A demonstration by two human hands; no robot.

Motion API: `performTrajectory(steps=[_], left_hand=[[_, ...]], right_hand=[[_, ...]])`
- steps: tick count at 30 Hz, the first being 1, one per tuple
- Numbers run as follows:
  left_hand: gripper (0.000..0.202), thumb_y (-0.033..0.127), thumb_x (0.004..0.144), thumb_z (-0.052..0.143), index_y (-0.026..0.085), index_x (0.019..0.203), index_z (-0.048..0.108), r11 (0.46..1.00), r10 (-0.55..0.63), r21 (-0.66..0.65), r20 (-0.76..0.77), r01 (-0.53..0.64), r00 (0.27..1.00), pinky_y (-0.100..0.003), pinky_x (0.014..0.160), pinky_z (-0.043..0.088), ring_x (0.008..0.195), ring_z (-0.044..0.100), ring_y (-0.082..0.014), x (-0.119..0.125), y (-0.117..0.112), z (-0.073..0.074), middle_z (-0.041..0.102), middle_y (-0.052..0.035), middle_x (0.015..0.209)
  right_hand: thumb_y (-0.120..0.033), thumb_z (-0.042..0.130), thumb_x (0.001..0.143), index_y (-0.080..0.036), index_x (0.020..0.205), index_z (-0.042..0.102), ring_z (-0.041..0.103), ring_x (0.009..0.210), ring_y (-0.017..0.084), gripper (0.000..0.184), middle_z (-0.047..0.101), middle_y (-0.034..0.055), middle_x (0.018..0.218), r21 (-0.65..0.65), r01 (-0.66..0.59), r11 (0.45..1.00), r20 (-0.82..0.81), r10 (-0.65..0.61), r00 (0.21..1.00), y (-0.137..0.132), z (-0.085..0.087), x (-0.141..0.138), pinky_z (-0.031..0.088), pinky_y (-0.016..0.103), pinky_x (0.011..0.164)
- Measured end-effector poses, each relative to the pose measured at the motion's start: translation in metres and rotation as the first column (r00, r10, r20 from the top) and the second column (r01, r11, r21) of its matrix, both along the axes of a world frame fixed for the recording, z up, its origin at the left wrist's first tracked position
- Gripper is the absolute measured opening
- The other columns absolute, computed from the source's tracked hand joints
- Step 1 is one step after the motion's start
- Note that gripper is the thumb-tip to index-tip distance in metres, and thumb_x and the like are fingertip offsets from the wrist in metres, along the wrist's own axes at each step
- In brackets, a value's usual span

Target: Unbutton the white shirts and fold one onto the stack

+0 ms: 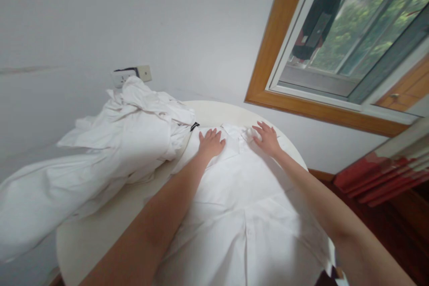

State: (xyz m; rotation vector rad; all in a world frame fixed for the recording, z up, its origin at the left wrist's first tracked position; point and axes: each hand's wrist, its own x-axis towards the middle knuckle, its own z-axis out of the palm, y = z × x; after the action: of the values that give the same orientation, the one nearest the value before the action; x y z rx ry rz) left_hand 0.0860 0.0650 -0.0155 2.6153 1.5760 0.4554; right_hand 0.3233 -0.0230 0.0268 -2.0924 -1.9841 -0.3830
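A white button-front shirt (231,187) lies spread over a round, pale table (100,241), its button placket running toward me. My left hand (212,143) rests palm down on the upper left part of the shirt, fingers stretched out. On the upper right part, my right hand (267,138) has its fingers spread over a small bunched bit of white cloth; whether thumb and fingertips press on it I cannot tell. To the left of my left hand is a heap of crumpled white garments (140,129). A small black tag (195,126) shows between heap and shirt.
A white wall (201,31) rises right behind the table, with a socket (124,77) and a small plate (144,73) just above the heap. At the right are a wood-framed window (335,116) and a red and white curtain (378,174).
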Motion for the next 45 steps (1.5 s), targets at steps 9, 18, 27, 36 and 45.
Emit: performTrajectory(steps=[9,18,27,36,45], left_hand=[[0.053,0.047,0.091,0.031,0.025,0.138,0.043,0.998,-0.059,0.013,0.004,0.059,0.998,-0.065,0.108,0.013,0.138,0.026,-0.03,0.01,0.023,0.003,0.034,-0.0075,0.15],[0.041,0.033,0.095,0.03,0.022,0.129,0.05,0.971,-0.061,0.239,0.171,0.019,0.983,-0.045,0.107,0.031,0.123,0.046,-0.0232,0.011,0.03,0.027,0.05,-0.0086,0.137],[0.053,0.055,0.09,0.036,0.026,0.132,0.048,0.981,-0.192,0.029,-0.046,0.193,0.98,-0.05,0.105,0.033,0.13,0.04,-0.0289,-0.021,-0.051,0.022,0.045,-0.0083,0.142],[0.06,0.06,0.09,0.029,0.031,0.141,0.039,0.967,-0.245,0.049,-0.079,0.249,0.966,-0.052,0.112,0.019,0.139,0.028,-0.0275,-0.017,-0.031,0.007,0.033,-0.0052,0.151],[0.057,0.056,0.091,0.03,0.029,0.14,0.04,0.969,-0.237,0.046,-0.091,0.242,0.967,-0.052,0.111,0.021,0.138,0.029,-0.0288,0.002,0.0,0.01,0.033,-0.0071,0.151]], right_hand=[[-0.064,0.015,0.091,-0.032,0.148,0.022,0.012,0.143,0.028,0.065,0.017,0.0031,0.156,-0.301,-0.022,0.953,-0.041,0.01,0.999,-0.064,-0.026,-0.039,0.016,0.063,0.107],[-0.066,0.013,0.09,-0.034,0.147,0.024,0.011,0.143,0.027,0.066,0.015,0.0009,0.156,-0.32,0.026,0.947,-0.028,-0.037,0.999,-0.034,-0.025,-0.029,0.016,0.063,0.107],[-0.069,0.013,0.088,-0.035,0.146,0.025,0.012,0.143,0.026,0.069,0.016,-0.0007,0.156,-0.328,0.027,0.944,-0.083,-0.057,0.995,0.008,-0.028,-0.011,0.011,0.065,0.108],[-0.042,0.031,0.095,-0.025,0.141,0.038,0.015,0.142,0.028,0.05,0.025,0.0072,0.154,-0.091,0.016,0.996,0.0,-0.016,1.0,0.017,-0.005,-0.008,0.006,0.059,0.111],[-0.055,0.029,0.093,-0.029,0.14,0.04,0.029,0.137,0.029,0.055,0.036,0.0085,0.148,-0.306,-0.06,0.95,-0.107,0.028,0.994,-0.061,-0.008,-0.052,0.027,0.06,0.104]])
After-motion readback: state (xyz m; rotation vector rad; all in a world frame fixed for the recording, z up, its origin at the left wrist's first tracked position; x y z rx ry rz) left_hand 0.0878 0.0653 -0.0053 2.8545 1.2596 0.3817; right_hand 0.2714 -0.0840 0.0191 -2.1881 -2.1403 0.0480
